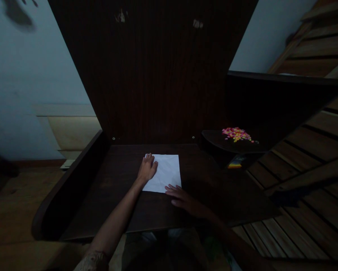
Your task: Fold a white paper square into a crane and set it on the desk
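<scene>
A white sheet of paper (167, 171) lies flat on the dark wooden desk (112, 203), with faint creases across it. Resting on its upper left part is my left hand (147, 168), palm down with the fingers stretched out. My right hand (182, 199) reaches in from the right, and its spread fingertips touch the lower right corner of the paper. Neither hand grips anything.
A heap of small pink, yellow and orange pieces (236, 134) sits on a rounded shelf (214, 141) at the right. Below it is a small colourful item (235, 165). A raised side board (70, 180) bounds the desk's left; a tall dark panel (157, 82) stands behind.
</scene>
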`<state>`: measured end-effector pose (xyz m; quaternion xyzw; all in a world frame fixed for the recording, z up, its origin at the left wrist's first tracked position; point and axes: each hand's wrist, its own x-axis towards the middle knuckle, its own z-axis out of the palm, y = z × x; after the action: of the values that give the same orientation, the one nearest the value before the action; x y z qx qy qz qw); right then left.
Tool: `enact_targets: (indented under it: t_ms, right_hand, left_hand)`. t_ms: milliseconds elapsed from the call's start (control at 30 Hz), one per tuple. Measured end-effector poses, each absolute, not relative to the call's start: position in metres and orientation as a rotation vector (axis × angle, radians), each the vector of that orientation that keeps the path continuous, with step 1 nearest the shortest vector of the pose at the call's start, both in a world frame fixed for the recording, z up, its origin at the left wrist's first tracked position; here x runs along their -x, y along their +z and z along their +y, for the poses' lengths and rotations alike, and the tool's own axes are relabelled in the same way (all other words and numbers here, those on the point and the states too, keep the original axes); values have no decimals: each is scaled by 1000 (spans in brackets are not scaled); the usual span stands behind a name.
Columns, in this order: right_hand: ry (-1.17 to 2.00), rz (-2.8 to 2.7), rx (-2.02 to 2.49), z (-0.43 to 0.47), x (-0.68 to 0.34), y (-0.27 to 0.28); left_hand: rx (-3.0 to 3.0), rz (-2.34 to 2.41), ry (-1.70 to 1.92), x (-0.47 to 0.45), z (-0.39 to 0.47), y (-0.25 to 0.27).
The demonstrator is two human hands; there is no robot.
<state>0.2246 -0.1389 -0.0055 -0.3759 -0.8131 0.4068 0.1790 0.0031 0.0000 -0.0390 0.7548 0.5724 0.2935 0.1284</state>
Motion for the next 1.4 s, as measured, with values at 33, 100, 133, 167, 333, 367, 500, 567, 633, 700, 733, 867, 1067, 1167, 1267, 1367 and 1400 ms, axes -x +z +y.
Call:
enact_targets:
  t_ms: [33, 100, 133, 167, 333, 367, 500, 567, 633, 700, 733, 867, 1067, 1167, 1267, 1367, 1400]
  right_hand:
    - [1258, -2158, 1048, -134, -227, -7]
    - [1332, -1874, 1061, -123, -232, -12]
    - [1273, -1725, 1107, -118, -234, -16]
    - [1171, -1593, 1153, -111, -236, -19]
    - [1045, -1242, 1286, -77, -234, -32]
    - [1083, -1223, 1329, -71, -231, -33]
    - [1170, -1071, 1403, -53, -219, -35]
    - [1221, -926, 1369, -47, -214, -33]
    - [1269, -852, 1349, -41, -211, -32]
    - [1301, -841, 1345, -36, -209, -30]
    - [1314, -844, 1343, -34, -208, -30]
    - [1393, -830, 1333, -32, -204, -27]
    - [1513, -744, 1371, -39, -203, -20]
    - [1590, -734, 1302, -44, -206, -14]
    - [1714, -751, 1131, -48, -211, -9]
    - [1773, -778, 1019, -51, -215, -6]
    - [1780, -785, 995, -51, -216, -5]
  left_hand:
    - [-2134, 1638, 939, -1, -1, -37]
    - [-1970, 1634, 1127, 2, -4, -32]
    - [-1863, 1659, 1220, 5, -5, -28]
    - [-1741, 1693, 1304, 8, -7, -24]
    - [-1144, 1745, 1415, 28, -13, -10]
    - [-1090, 1742, 1403, 32, -14, -10]
    - [-939, 1689, 1376, 40, -13, -12]
    - [-883, 1646, 1371, 39, -13, -14]
    - [-841, 1604, 1374, 38, -15, -15]
    - [-806, 1551, 1370, 36, -17, -14]
    - [-791, 1518, 1358, 35, -19, -13]
    - [-758, 1360, 1244, 32, -26, -6]
    - [-753, 1137, 1001, 27, -42, 8]
    - [-709, 1058, 931, 27, -48, 12]
    - [-707, 988, 938, 30, -51, 15]
    - [-734, 899, 939, 34, -52, 16]
    - [-746, 875, 936, 35, -53, 17]
